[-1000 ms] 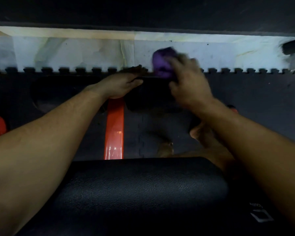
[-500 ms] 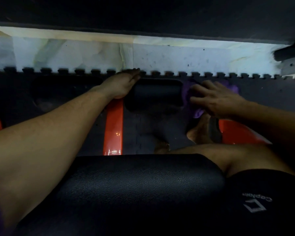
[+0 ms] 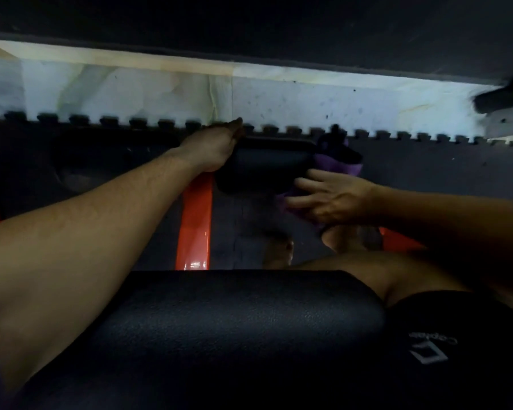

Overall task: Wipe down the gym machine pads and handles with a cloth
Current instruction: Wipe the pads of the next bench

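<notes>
Right hand [image 3: 335, 199] presses a purple cloth [image 3: 335, 164] against the right end of the black roller pad [image 3: 267, 161], fingers straight and spread.

Left hand [image 3: 212, 146] rests on the pad's left end, fingers reaching over its far side; whether they curl round it I cannot tell. An orange frame bar [image 3: 194, 226] runs from under that end toward the wide black seat pad [image 3: 234, 327] nearest the camera, above the dark floor mat [image 3: 427, 161].
</notes>
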A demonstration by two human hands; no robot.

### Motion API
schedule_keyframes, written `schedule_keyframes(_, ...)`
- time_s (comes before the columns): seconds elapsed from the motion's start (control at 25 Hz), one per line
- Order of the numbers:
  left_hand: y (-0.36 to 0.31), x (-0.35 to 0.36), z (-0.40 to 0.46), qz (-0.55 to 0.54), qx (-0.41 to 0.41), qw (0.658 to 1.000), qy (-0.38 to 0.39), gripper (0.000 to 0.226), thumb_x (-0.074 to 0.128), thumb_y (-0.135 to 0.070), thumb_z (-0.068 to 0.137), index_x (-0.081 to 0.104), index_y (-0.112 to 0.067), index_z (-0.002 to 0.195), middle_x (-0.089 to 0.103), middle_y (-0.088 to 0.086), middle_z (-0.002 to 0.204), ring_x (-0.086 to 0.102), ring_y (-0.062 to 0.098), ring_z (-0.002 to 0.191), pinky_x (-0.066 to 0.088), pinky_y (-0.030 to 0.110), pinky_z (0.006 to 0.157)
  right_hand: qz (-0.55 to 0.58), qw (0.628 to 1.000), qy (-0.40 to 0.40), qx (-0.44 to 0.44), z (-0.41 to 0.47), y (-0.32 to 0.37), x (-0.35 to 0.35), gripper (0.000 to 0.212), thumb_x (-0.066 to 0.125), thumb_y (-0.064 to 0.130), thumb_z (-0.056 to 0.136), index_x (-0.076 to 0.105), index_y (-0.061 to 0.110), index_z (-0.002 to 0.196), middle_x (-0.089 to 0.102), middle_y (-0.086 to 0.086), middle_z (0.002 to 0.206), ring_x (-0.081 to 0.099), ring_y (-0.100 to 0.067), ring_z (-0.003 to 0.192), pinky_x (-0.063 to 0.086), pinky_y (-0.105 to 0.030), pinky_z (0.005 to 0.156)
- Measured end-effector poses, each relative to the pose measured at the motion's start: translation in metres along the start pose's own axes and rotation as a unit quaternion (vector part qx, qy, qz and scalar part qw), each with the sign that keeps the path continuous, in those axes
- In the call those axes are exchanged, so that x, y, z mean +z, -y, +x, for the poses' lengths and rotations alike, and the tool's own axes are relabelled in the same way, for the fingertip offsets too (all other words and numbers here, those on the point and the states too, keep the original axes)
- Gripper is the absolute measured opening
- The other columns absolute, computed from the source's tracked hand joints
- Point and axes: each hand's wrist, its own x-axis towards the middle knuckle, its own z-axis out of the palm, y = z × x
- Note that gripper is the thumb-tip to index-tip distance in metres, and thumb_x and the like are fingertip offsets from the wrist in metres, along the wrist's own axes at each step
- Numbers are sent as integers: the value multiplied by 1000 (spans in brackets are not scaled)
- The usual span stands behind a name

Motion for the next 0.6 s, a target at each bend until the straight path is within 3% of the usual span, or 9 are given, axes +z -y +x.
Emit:
schedule_keyframes(0.08, -5, -5, -5, 3, -11, 1000, 10, 56, 28, -34, 113, 15, -20, 165, 20, 12, 170, 27, 30, 154, 23, 41, 125, 18, 998, 17, 57, -40, -4, -5, 8, 70, 19, 71, 66, 16, 64, 65, -7, 117, 52, -35, 96, 42, -42, 68)
schedule_keyframes(0.16, -9, -20, -14, 7, -8, 999, 30, 56, 28, -38, 113, 14, -22, 165, 16, 6, 172, 21, 25, 156, 15, 40, 128, 55, 988, 40, 141, -51, -7, -16, 3, 71, 19, 68, 68, 19, 67, 62, -6, 109, 43, -32, 91, 38, -41, 65)
schedule_keyframes(0.24, -6, -52, -31, -16, -13, 1000, 4, 55, 33, -40, 112, 22, -23, 164, 21, 5, 171, 24, 25, 155, 15, 32, 125, 75, 969, 13, 237, -42, -12, -35, 20, 72, 26, 74, 75, 26, 93, 58, -4, 109, 40, -31, 92, 40, -41, 66)
schedule_keyframes(0.32, 19, -93, -58, -43, -12, 996, -73, 53, 38, -36, 112, 30, -20, 162, 27, 8, 168, 30, 27, 153, 22, 30, 121, 129, 941, -41, 309, -17, -22, -59, 37, 75, 32, 79, 71, 27, 116, 56, -6, 117, 43, -33, 96, 47, -46, 72)
schedule_keyframes(0.4, 67, -125, -107, 5, -44, 991, -125, 54, 41, -33, 111, 29, -20, 162, 28, 11, 168, 30, 29, 153, 24, 35, 123, 212, 907, -89, 354, 34, -34, -84, 45, 69, 31, 85, 63, 28, 130, 52, -6, 131, 47, -34, 104, 48, -50, 85)
schedule_keyframes(0.52, 151, -109, -179, 35, -111, 991, -71, 61, 46, -27, 110, 20, -12, 164, 12, 13, 172, 16, 29, 158, 16, 38, 128, 304, 874, -141, 352, 128, -53, -110, 46, 53, 32, 86, 62, 26, 130, 52, -8, 139, 49, -40, 116, 42, -48, 99)
schedule_keyframes(0.6, 177, -58, -202, -4, -120, 991, -51, 67, 47, -26, 109, 11, -10, 164, -3, 10, 172, 4, 27, 160, 9, 38, 129, 331, 861, -153, 354, 183, -64, -120, 43, 57, 28, 88, 61, 25, 132, 50, -9, 142, 48, -40, 117, 39, -44, 103)
